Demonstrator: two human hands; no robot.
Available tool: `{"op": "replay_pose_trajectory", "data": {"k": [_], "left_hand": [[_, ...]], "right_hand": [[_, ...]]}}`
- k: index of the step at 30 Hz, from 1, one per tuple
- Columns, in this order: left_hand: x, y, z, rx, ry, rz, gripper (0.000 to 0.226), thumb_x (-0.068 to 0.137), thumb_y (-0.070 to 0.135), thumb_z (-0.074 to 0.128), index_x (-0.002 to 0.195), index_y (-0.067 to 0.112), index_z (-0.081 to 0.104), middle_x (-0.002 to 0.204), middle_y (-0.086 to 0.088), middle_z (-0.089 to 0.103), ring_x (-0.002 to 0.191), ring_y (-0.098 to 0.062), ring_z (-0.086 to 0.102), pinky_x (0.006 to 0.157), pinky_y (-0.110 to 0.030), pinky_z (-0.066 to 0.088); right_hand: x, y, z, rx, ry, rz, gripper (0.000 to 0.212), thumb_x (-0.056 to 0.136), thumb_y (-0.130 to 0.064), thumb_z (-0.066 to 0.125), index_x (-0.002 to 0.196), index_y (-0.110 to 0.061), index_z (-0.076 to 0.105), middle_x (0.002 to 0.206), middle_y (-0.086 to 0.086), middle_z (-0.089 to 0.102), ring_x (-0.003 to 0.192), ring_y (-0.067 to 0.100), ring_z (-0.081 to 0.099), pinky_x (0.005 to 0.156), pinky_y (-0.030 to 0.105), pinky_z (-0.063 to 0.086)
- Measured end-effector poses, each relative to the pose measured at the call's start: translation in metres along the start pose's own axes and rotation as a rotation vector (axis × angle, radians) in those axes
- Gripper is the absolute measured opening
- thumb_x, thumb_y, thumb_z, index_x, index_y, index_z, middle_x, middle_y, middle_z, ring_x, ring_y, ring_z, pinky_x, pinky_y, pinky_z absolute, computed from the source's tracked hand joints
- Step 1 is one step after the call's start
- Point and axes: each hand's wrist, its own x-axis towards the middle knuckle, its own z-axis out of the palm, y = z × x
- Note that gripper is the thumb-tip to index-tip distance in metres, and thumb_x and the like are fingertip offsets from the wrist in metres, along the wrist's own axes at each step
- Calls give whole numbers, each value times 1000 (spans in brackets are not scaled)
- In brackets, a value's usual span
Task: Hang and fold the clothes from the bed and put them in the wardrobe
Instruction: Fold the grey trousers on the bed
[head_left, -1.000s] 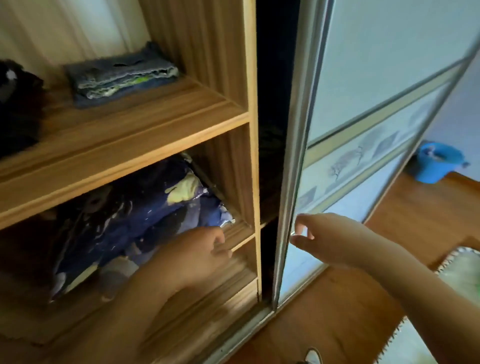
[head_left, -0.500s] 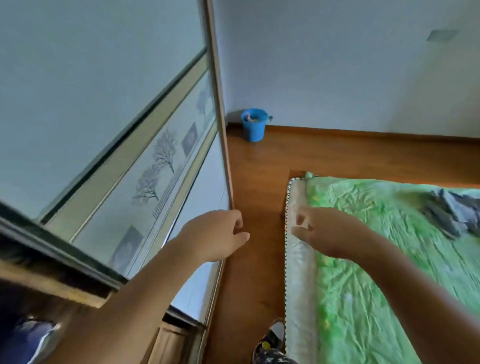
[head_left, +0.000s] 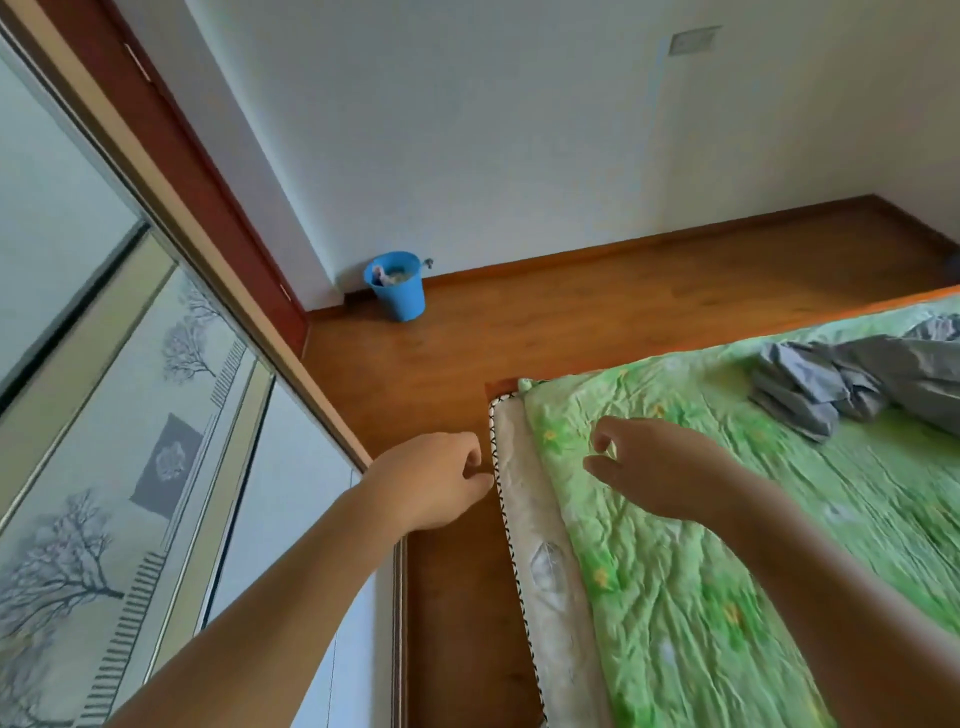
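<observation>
A crumpled grey garment (head_left: 857, 379) lies on the bed (head_left: 701, 571), which has a green patterned sheet, at the right. My left hand (head_left: 431, 483) hovers over the floor strip between wardrobe and bed, fingers loosely curled, holding nothing. My right hand (head_left: 654, 467) hangs above the near left part of the bed, fingers relaxed and empty, well short of the grey garment. The wardrobe's sliding door (head_left: 130, 441) with tree prints fills the left side; its shelves are out of view.
A blue bucket (head_left: 397, 286) stands on the wooden floor (head_left: 545, 322) by the white wall. The mattress edge (head_left: 524, 519) with dark stitching runs along the narrow floor strip beside the wardrobe.
The view has swung from the wardrobe shelves to the bed. My left hand left the folded clothes in the wardrobe, and both hands now hang empty near the bed's edge.
</observation>
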Motion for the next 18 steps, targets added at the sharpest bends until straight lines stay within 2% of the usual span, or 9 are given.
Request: {"op": "replay_pose_trajectory", "data": {"k": [3, 5, 11, 14, 18], "left_hand": [[39, 10, -11, 38, -22, 37, 26, 96, 52, 51, 104, 29, 58, 96, 10, 62, 87, -13, 61, 81, -39, 54], [66, 16, -19, 71, -30, 68, 23, 95, 52, 51, 101, 31, 58, 95, 10, 62, 86, -12, 61, 81, -39, 54], [162, 40, -47, 134, -86, 202, 24, 96, 57, 49, 103, 36, 55, 95, 14, 60, 70, -6, 61, 68, -33, 55], [220, 49, -63, 195, -103, 294, 28, 95, 59, 49, 111, 37, 56, 97, 16, 61, 78, -5, 62, 76, -35, 56], [306, 51, -88, 247, -140, 431, 28, 95, 60, 49, 109, 38, 55, 100, 17, 61, 86, -6, 61, 76, -34, 53]], "right_hand": [[6, 28, -8, -2, 33, 74, 29, 96, -58, 47, 108, -32, 53, 88, -11, 54, 77, 15, 53, 59, 30, 39], [7, 50, -13, 0, 36, 141, 29, 96, -57, 46, 109, -32, 53, 89, -11, 56, 77, 14, 55, 56, 28, 37], [18, 94, -28, 16, 48, 360, 33, 97, -58, 45, 112, -30, 53, 99, -4, 64, 84, 20, 60, 73, 36, 54], [39, 103, -34, 32, 64, 459, 34, 98, -57, 47, 115, -29, 54, 102, -3, 66, 87, 22, 61, 75, 36, 55], [84, 102, -37, 68, 100, 600, 33, 98, -57, 48, 114, -29, 55, 102, -5, 66, 87, 20, 61, 75, 36, 56]]}}
